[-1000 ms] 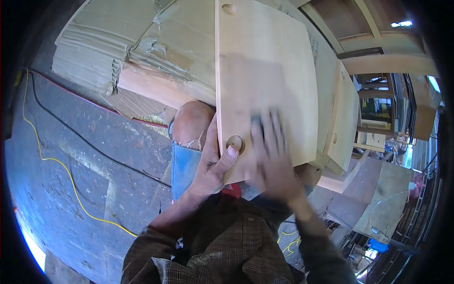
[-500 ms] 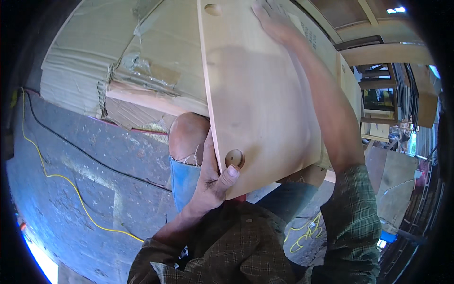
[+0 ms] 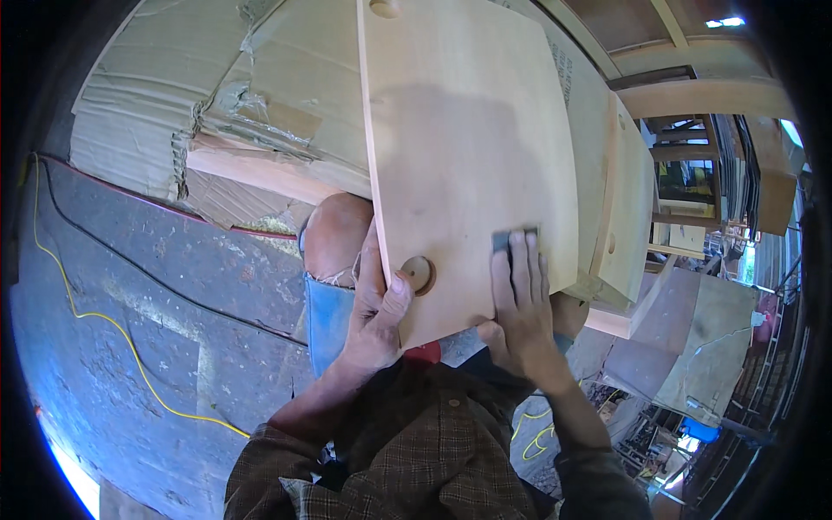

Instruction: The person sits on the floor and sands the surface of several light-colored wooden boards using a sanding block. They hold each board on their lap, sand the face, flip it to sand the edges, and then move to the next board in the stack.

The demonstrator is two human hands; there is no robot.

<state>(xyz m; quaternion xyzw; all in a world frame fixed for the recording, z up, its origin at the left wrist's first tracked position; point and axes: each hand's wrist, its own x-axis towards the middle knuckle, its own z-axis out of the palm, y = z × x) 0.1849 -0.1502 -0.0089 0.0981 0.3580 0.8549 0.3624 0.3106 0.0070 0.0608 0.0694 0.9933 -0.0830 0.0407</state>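
A pale wooden panel (image 3: 468, 173) lies across my lap and the cardboard, its smooth face up. Near its close left corner is a round recess (image 3: 419, 276); another recess shows at the far left corner. My left hand (image 3: 374, 322) is closed on the panel's left edge, thumb on top beside the recess and fingers underneath. With fingers laid out flat, my right hand (image 3: 525, 325) presses a small dark piece of sandpaper (image 3: 500, 242) onto the face near the close right side. The fingers cover most of that sheet.
Worn cardboard (image 3: 321, 87) is spread under and left of the panel. Another wooden panel (image 3: 626, 208) with round recesses stands to the right. A yellow cord (image 3: 130, 345) and a black cable (image 3: 165, 279) run over the grey floor. Shelving (image 3: 689, 173) stands at far right.
My right hand has come from the panel's far end back to the near end, where the sandpaper now shows beneath its fingers. My left hand keeps its hold on the edge.
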